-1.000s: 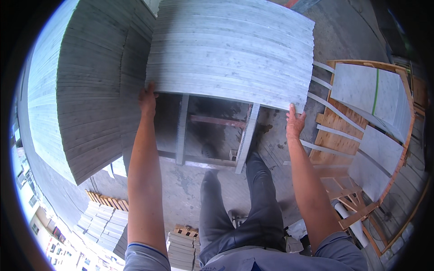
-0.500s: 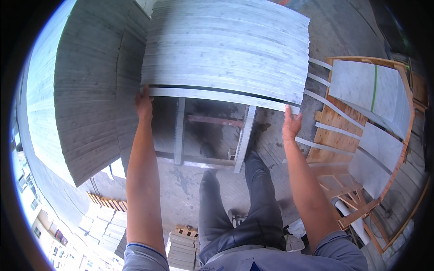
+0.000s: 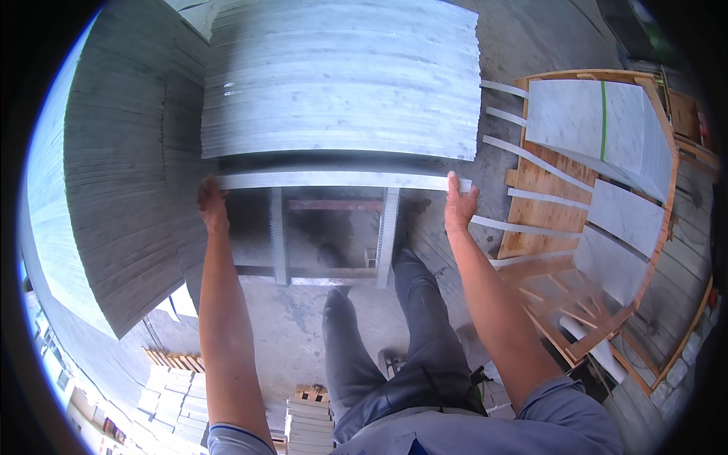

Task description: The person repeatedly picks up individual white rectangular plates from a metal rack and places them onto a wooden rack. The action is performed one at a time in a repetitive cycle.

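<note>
A white-grey stone slab, seen along its narrow edge, is held level between my two hands. My left hand is closed round its left end, close to the tall grey stack on that side. At the right end my right hand grips the slab, thumb on top. Beyond it stands a tight row of similar slabs, with a dark gap between the row and the held one. Under the held slab, the metal bars of a rack run toward my legs.
A tall grey slab stack stands at my left. To my right, a wooden crate holds marble slabs with a green strap, and pale strips reach out from it. Stacked pieces lie at lower left.
The held slab has come away from the row toward me, and the dark gap has widened. Both hands have moved with it. The whole view has shifted somewhat.
</note>
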{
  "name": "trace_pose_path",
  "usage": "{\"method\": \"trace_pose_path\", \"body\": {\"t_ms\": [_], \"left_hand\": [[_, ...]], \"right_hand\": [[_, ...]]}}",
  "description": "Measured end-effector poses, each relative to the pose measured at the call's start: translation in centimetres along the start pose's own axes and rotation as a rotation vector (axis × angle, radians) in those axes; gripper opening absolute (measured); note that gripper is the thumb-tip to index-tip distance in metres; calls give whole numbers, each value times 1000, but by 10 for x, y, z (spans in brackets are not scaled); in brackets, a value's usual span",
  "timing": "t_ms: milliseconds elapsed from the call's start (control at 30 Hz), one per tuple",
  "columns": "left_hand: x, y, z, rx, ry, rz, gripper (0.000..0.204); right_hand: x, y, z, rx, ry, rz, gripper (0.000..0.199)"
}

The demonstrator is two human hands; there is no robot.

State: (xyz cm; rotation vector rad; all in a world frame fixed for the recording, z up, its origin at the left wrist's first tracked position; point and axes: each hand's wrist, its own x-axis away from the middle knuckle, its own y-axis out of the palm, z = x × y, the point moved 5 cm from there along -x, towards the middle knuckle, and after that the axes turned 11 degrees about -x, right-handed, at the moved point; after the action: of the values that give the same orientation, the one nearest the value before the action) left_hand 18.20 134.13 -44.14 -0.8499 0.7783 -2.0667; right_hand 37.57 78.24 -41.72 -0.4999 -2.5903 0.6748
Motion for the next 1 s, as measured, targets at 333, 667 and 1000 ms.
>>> {"method": "trace_pose_path", "body": {"t_ms": [333, 667, 1000], "left_hand": [[0, 0, -6, 259, -217, -43, 47], [-2, -9, 9, 0, -123, 54, 57], [0, -16, 26, -233, -70, 78, 63]], "right_hand": [[-1, 1, 4, -12, 9, -39, 63], [1, -1, -4, -98, -24, -202, 62], [7, -5, -20, 42, -56, -98, 67]]}}
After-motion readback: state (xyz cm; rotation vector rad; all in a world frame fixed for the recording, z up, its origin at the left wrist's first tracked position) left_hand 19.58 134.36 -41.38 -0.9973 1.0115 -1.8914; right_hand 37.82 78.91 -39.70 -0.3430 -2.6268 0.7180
